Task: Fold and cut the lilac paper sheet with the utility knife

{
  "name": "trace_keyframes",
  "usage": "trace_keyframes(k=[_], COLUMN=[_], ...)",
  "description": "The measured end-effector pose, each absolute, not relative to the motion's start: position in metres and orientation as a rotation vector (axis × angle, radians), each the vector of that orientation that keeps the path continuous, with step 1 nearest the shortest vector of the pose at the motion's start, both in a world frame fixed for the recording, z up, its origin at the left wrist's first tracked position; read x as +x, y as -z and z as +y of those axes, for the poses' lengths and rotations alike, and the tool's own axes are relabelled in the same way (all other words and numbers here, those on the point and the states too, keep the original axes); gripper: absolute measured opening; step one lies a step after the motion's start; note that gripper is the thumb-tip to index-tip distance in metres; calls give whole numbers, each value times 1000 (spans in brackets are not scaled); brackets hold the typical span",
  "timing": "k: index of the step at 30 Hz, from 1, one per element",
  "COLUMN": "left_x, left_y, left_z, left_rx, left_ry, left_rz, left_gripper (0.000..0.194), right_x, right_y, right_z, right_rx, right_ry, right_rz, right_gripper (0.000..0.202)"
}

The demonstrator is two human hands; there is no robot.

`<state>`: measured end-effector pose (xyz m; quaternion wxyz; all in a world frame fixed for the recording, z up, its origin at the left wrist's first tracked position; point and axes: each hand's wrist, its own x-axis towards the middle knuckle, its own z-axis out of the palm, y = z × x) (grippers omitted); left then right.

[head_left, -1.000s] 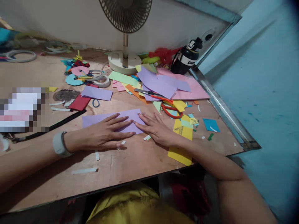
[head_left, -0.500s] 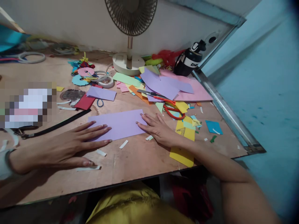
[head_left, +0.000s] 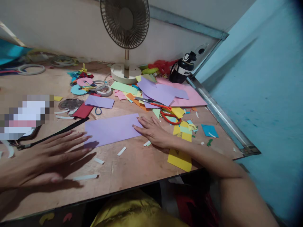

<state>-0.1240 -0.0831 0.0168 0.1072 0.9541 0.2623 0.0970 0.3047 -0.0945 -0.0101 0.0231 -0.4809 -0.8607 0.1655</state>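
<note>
A rectangular sheet of purple paper (head_left: 112, 130) lies flat on the wooden table (head_left: 132, 167). My right hand (head_left: 152, 130) rests with spread fingers on the paper's right end. Over the left end, my left hand (head_left: 59, 154) is stretched out, palm down, and casts a shadow; its fingertips are near the paper's edge, and whether they touch is hard to tell. Scissors with orange handles (head_left: 169, 115) lie beyond my right hand. A smaller folded purple paper (head_left: 99, 102) sits on a red piece (head_left: 83, 110) behind the sheet.
A white-based fan (head_left: 125, 73) and a black bottle (head_left: 182, 68) stand at the back. Large purple and pink sheets (head_left: 194, 98) lie at the right. Tape rolls (head_left: 104, 90), yellow paper (head_left: 180, 160) and a white strip (head_left: 121, 151) are about. A blurred phone-like object (head_left: 28, 119) lies left.
My left hand has drawn back to the left, off most of the purple paper. My right hand stays on its right end. The whole view has shifted slightly.
</note>
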Motion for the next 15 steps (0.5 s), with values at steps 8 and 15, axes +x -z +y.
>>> trace_keyframes(k=[8,15], left_x=[-38,-10], left_y=[-19,7], left_z=[-28,-17], left_rx=[2914,2884], left_ry=[-318,-203], left_rz=[744,1009], left_gripper=[64,106], right_x=[322,365], right_y=[-4,0], right_z=[-37,-20], right_rx=[-1599,-1820], right_ry=[145,197], right_rz=[-2271,-2215], right_gripper=[41,32])
